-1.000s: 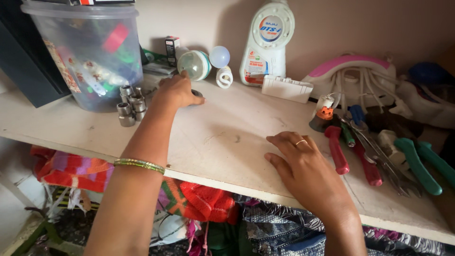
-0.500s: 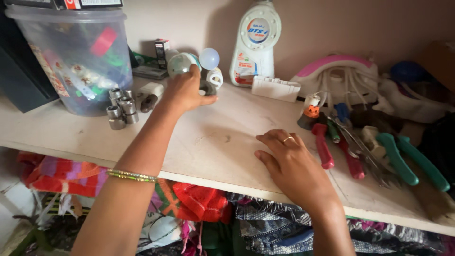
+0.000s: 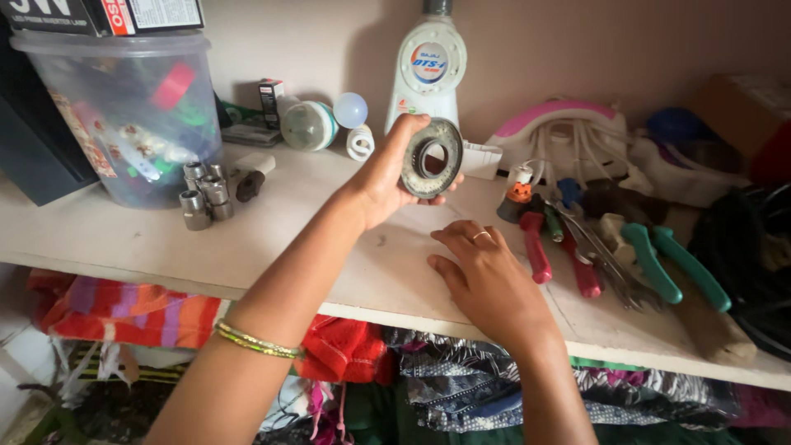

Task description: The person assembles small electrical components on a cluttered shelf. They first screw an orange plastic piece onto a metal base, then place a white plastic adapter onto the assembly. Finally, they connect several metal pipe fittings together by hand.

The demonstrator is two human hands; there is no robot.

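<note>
Grey and grimy, a round metal ring (image 3: pixel 432 156) with a wide hole in its middle now stands upright in the left hand (image 3: pixel 387 177), lifted clear of the shelf (image 3: pixel 272 239); a second ago that hand was pressed down on the shelf near the cluster of small metal sockets (image 3: pixel 203 196), and half a second ago it had reached back toward the bulbs by the wall, so the ring has just been picked up from that back corner and brought forward at chest height. The fingers of the left hand curl partly closed around the ring's left rim, thumb on top and fingertips below, leaving most of its face in view. The right hand (image 3: pixel 486 276) has barely moved: it lies palm down and flat on the pale shelf, fingers spread loosely and holding nothing, a ring on one finger, just left of the red-handled pliers (image 3: pixel 535 247). Green-handled pliers (image 3: pixel 655 264) lie further right, a white plastic bottle (image 3: pixel 428 74) stands directly behind the lifted ring, and a clear plastic tub (image 3: pixel 124 115) sits far left.
</note>
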